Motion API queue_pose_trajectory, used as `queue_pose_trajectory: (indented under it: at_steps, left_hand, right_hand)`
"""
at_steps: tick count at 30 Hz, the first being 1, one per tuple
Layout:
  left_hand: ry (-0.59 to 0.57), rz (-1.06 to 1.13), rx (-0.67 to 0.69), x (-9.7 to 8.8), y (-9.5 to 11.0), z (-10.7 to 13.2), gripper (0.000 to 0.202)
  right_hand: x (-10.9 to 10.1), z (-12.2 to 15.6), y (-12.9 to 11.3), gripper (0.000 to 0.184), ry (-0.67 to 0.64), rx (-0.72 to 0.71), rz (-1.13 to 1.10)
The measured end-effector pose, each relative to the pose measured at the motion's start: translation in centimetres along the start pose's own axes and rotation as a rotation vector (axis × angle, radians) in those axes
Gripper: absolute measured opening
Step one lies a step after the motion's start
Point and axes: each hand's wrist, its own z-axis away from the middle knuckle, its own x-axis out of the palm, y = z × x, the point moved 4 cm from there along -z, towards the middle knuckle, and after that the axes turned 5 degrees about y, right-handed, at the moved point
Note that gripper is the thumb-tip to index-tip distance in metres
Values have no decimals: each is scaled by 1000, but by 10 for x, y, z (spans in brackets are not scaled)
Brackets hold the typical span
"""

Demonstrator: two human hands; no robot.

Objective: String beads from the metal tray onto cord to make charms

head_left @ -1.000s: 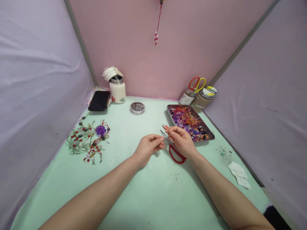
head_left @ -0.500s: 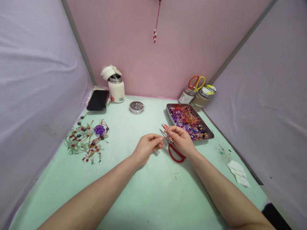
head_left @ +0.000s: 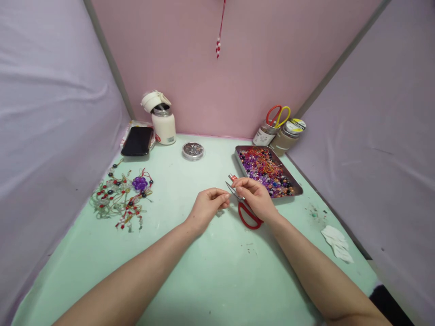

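One tray (head_left: 295,184), filled with purple, orange and dark beads and tangled orange-red cord, stood on the green counter (head_left: 204,280). Just left of the tray were one lighter (head_left: 233,178) and one pair of scissors (head_left: 239,197). Beyond the tray stood two jars: a left jar (head_left: 264,136) holding one red and one yellow handle loop, and a right jar (head_left: 284,139) with a yellow-marked lid. Well left of the tray were one round container (head_left: 193,151), one open bottle (head_left: 164,127), one phone (head_left: 137,141) and one beaded tangle (head_left: 117,194); one tissue (head_left: 337,244) lay to its near right.

The scissors' long axis ran diagonally, the tips pointing away and left, the handles nearer the person. They had silver blades and red handles, partly hidden by the right hand (head_left: 257,199); whether it touched them could not be told. A pale piece (head_left: 219,213) showed below the left hand (head_left: 209,206), left of the tray. Each hand's grip had thumb and fingertips together; anything pinched between was too small to make out.
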Motion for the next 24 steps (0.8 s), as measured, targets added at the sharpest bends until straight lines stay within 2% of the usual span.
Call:
queue_pose_trajectory:
  at_steps: [8, 17, 21, 24]
  left_hand:
    - [19, -161, 74, -2, 3, -1, 23]
    - [-36, -126, 68, 1, 2, 0, 23]
    - [11, 20, 43, -3, 0, -2, 26]
    - [79, 152, 44, -7, 0, -5, 26]
  right_hand:
    - [-1, 0, 1, 9, -35, -118, 124]
    - [6, 4, -10, 5, -91, -217, 270]
    - [0, 3, -8, 19, 28, -173, 207]
    - [-2, 3, -4, 21, 144, -39, 122]
